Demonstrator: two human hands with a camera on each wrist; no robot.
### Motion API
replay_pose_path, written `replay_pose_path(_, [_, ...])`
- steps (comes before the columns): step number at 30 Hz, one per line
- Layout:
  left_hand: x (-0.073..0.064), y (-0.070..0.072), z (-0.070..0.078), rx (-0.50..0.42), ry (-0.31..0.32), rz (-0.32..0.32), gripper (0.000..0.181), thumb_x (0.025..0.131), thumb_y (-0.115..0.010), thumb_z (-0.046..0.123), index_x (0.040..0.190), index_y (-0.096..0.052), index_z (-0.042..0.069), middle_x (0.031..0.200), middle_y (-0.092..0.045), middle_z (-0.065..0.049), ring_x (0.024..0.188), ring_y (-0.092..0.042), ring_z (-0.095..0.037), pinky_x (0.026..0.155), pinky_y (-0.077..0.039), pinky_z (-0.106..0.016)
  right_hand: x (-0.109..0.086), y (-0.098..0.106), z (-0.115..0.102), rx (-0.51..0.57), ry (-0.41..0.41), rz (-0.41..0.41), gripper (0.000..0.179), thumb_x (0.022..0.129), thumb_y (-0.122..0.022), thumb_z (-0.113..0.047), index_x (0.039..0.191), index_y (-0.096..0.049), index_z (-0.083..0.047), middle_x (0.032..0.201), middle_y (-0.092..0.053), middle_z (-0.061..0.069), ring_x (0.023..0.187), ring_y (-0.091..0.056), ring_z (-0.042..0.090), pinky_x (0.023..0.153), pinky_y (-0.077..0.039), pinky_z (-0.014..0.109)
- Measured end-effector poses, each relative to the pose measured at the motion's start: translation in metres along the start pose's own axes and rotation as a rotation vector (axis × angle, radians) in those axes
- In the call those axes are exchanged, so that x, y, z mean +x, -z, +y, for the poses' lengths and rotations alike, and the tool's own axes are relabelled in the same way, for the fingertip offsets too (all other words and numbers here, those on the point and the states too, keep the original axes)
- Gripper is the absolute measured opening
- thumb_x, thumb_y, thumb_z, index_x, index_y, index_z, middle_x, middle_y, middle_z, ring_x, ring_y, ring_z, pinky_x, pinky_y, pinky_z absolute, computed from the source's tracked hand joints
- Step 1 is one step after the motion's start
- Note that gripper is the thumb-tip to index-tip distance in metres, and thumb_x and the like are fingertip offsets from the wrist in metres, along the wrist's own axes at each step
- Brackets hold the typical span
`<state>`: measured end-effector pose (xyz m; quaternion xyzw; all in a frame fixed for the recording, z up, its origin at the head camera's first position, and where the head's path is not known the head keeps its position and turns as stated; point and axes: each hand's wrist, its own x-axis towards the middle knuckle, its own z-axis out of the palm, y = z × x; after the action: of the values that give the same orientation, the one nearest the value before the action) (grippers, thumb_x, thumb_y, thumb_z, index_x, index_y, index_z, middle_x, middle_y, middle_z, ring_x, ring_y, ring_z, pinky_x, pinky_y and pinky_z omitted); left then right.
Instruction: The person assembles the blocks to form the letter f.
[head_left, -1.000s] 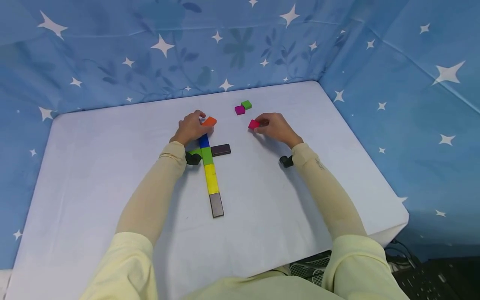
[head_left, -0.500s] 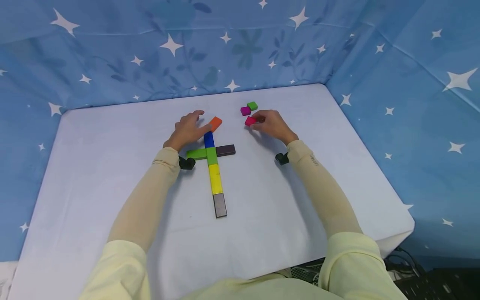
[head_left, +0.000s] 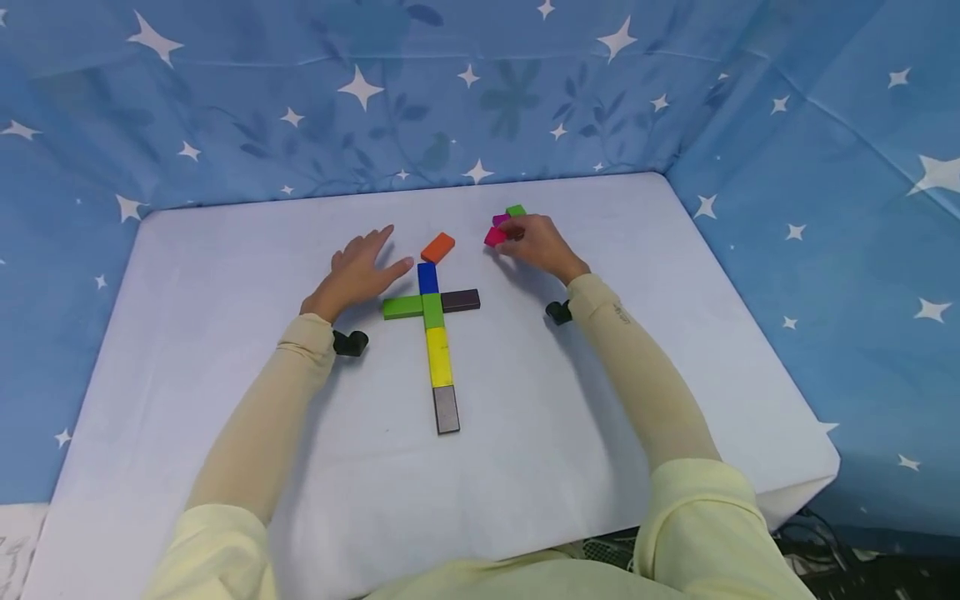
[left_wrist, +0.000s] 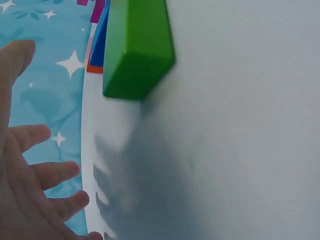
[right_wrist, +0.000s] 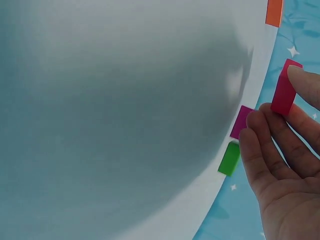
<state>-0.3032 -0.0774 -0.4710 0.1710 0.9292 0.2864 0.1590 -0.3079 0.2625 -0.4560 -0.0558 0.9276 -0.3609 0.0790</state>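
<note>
My left hand (head_left: 352, 271), fingers spread and holding nothing, hovers left of a cross-like row of blocks. In that row a blue block (head_left: 427, 278) tops a small green block (head_left: 432, 311), with two yellow blocks (head_left: 438, 357) and a grey-brown block (head_left: 446, 409) below. A longer green block (head_left: 402, 307) juts left and a dark brown block (head_left: 461, 301) right. The orange block (head_left: 438, 247) lies slanted at the blue one's far end. My right hand (head_left: 542, 246) pinches a pinkish-red block (right_wrist: 285, 90) between thumb and fingers.
Beyond the right hand, a purple block (right_wrist: 242, 122) and another green block (right_wrist: 229, 158) lie near the far edge of the white-covered table (head_left: 540, 433). A blue star-patterned curtain (head_left: 420, 92) borders the table's back and right sides.
The left hand has let go of the orange block, drawn back to the left and spread its fingers. My right hand, still pinching the pinkish-red block, has shifted slightly left and away.
</note>
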Motion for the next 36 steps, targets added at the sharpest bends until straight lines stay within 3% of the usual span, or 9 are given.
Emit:
replay_pose_path(6, [-0.020, 0.002, -0.016, 0.013, 0.026, 0.010, 0.091, 0.106, -0.045, 0.068, 0.174, -0.015, 0.015, 0.177, -0.011, -0.022, 0.161, -0.004, -0.047, 0.123, 0.004, -0.070, 0.007, -0.005, -0.005, 0.003, 0.019, 0.000, 0.044, 0.100, -0.078, -0.010, 0.141, -0.067, 0.002, 0.130, -0.069, 0.016, 0.118, -0.061, 0.029, 0.102, -0.053, 0.040])
replay_pose_path(15, [-0.053, 0.001, -0.042, 0.046, 0.024, 0.049, 0.092, 0.105, -0.053, 0.063, 0.172, -0.020, 0.009, 0.175, -0.013, -0.028, 0.160, -0.004, -0.051, 0.121, 0.007, -0.073, 0.016, -0.017, -0.011, -0.015, 0.080, 0.000, 0.035, 0.100, -0.076, -0.008, 0.133, -0.071, 0.004, 0.122, -0.071, 0.017, 0.111, -0.062, 0.029, 0.099, -0.054, 0.041])
replay_pose_path(26, [-0.096, 0.006, -0.061, 0.143, 0.042, -0.028, 0.101, 0.101, -0.059, 0.068, 0.171, -0.021, 0.007, 0.175, -0.002, -0.030, 0.160, 0.007, -0.053, 0.115, 0.011, -0.080, 0.028, -0.025, -0.018, -0.063, 0.064, -0.047, 0.036, 0.102, -0.074, -0.011, 0.135, -0.069, 0.002, 0.125, -0.071, 0.014, 0.113, -0.061, 0.028, 0.104, -0.052, 0.039])
replay_pose_path(36, [-0.131, 0.006, -0.072, 0.186, 0.065, -0.086, 0.105, 0.099, -0.060, 0.071, 0.173, -0.016, 0.010, 0.177, 0.009, -0.023, 0.159, 0.017, -0.049, 0.111, 0.016, -0.082, 0.035, -0.031, -0.023, -0.090, 0.044, -0.067, 0.036, 0.102, -0.075, -0.013, 0.135, -0.069, 0.001, 0.122, -0.070, 0.014, 0.111, -0.060, 0.029, 0.102, -0.052, 0.039])
